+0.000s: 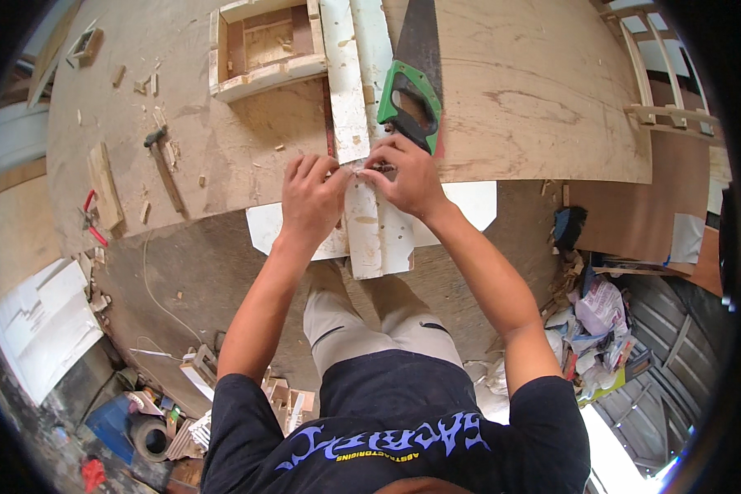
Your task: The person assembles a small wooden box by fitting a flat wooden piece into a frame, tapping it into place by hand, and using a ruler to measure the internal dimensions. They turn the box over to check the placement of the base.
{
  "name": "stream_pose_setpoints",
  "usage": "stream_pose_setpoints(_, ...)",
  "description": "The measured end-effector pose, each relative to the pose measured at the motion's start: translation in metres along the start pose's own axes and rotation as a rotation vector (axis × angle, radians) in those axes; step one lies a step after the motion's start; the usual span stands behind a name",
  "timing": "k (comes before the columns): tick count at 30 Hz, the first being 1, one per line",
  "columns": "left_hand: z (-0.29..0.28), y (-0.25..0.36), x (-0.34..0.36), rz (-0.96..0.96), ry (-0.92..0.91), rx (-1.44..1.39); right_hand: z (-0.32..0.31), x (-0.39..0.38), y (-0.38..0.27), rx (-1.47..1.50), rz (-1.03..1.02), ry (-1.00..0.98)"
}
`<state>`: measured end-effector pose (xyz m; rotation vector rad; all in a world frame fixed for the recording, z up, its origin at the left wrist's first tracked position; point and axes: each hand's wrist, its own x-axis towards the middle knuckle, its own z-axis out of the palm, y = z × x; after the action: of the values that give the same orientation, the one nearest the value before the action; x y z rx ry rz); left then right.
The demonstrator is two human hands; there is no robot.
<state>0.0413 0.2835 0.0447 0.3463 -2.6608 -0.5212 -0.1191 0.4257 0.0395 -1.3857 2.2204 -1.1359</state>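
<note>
My left hand (311, 196) and my right hand (410, 179) meet over the white-painted wooden strip (347, 90) at the table's near edge. Both are closed, thumbs and fingertips pinched together around something small and pale that I cannot make out. Below the fingers, the strip's near part (365, 239) juts past the table edge toward my legs. Alongside it on the right runs a wider pale board (397, 239). Just beyond my right hand lies a handsaw (418, 49) with a green and black handle, its blade pointing away from me.
A wooden frame box (267, 82) stands at the far left of the strip on the plywood table (543, 99). Farther left lie a hammer (165, 169), red-handled pliers (91, 219), a wood offcut (105, 185) and several scraps. A slatted wooden piece (671, 111) is at the far right.
</note>
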Motion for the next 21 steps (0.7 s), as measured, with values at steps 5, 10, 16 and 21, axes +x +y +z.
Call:
stream_pose_setpoints(5,0.0,-0.01,-0.006,-0.032,-0.005,-0.132,-0.004,0.009,0.0,0.009,0.151,-0.045)
stream_pose_setpoints(10,0.002,-0.006,-0.005,-0.036,0.036,-0.095,-0.007,0.014,-0.003,-0.086,0.217,-0.144)
stream_pose_setpoints(16,0.011,0.007,-0.016,-0.254,0.069,-0.237,-0.011,-0.004,0.004,0.114,0.201,-0.118)
stream_pose_setpoints(21,-0.013,0.034,-0.032,-0.409,0.1,-0.47,-0.016,-0.037,-0.038,0.238,0.365,-0.036)
